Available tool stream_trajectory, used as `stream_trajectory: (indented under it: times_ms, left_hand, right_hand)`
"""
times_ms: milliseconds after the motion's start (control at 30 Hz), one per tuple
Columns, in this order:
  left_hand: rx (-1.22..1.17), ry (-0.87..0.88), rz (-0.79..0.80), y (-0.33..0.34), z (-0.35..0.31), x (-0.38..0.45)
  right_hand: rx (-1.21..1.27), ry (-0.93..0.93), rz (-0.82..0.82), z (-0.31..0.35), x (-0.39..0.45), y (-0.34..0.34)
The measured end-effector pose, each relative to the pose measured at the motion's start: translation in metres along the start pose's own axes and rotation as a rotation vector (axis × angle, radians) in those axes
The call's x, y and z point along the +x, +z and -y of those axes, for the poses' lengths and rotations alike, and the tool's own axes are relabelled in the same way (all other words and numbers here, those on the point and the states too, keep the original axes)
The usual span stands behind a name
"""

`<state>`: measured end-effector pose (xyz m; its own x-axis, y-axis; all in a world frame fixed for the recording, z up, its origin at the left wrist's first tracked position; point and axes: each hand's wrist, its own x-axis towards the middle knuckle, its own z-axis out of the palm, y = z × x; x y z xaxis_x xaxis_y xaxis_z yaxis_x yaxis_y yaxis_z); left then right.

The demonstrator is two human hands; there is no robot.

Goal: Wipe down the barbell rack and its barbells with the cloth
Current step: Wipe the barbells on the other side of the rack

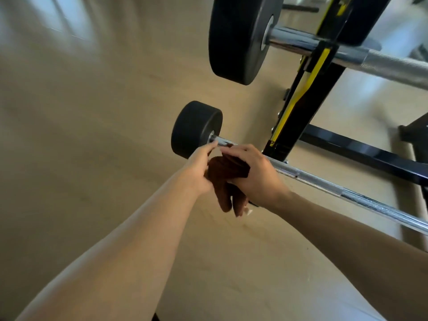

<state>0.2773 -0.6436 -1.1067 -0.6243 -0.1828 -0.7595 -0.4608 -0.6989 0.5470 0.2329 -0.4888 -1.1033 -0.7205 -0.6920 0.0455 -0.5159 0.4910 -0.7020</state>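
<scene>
1. The brown cloth (228, 169) is wrapped over the lower barbell (324, 184), between both hands.
2. The right hand (253, 171) grips cloth and bar; the left hand (199, 169) pinches the cloth's edge.
3. The black-and-yellow rack (298, 107) stands on a tan floor (92, 135).

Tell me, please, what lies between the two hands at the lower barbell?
In the head view, the brown cloth lies bunched between the left hand and right hand, over the lower barbell.
</scene>
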Motion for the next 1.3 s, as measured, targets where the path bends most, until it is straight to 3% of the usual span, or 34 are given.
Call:
stream_trajectory:
  times_ms: [67, 133, 200, 333, 400, 500, 700, 833, 1000, 1200, 1300]
  left_hand:
    - [-0.115, -0.127, 0.042, -0.005, 0.009, -0.006]
    - [-0.056, -0.153, 0.081, -0.006, 0.017, -0.007]
    - [0.001, -0.069, 0.077, -0.003, 0.021, -0.004]
    - [0.116, 0.156, -0.1, 0.002, 0.031, 0.006]
    - [0.285, 0.326, -0.177, 0.005, 0.031, 0.008]
    - [0.538, 0.532, -0.16, 0.014, 0.029, -0.004]
    - [0.91, 0.627, 0.08, 0.019, 0.021, -0.023]
    - [0.911, 0.725, 0.044, 0.023, 0.014, -0.021]
    - [0.852, 0.848, -0.068, 0.029, 0.012, -0.01]
    - [0.705, 1.047, -0.224, 0.032, -0.008, 0.0]
    - [0.569, 1.118, -0.312, 0.031, -0.016, 0.009]
  right_hand:
    - [0.063, 0.005, -0.053, -0.004, -0.006, 0.0]
    - [0.111, 0.0, -0.072, -0.004, -0.012, 0.003]
    - [0.245, 0.033, -0.042, -0.007, -0.014, 0.007]
    - [0.711, 0.252, -0.051, -0.014, -0.015, 0.015]
    - [0.695, 0.358, -0.101, -0.024, -0.013, 0.019]
    - [0.612, 0.396, -0.071, -0.037, -0.012, 0.016]
    - [0.492, 0.305, 0.072, -0.042, -0.013, -0.006]
    - [0.295, 0.281, 0.104, -0.044, -0.007, -0.018]
    - [0.344, 0.31, 0.077, -0.045, -0.004, -0.022]
    - [0.416, 0.248, -0.082, -0.028, 0.012, -0.016]
    - [0.305, 0.253, -0.161, -0.019, 0.048, -0.02]
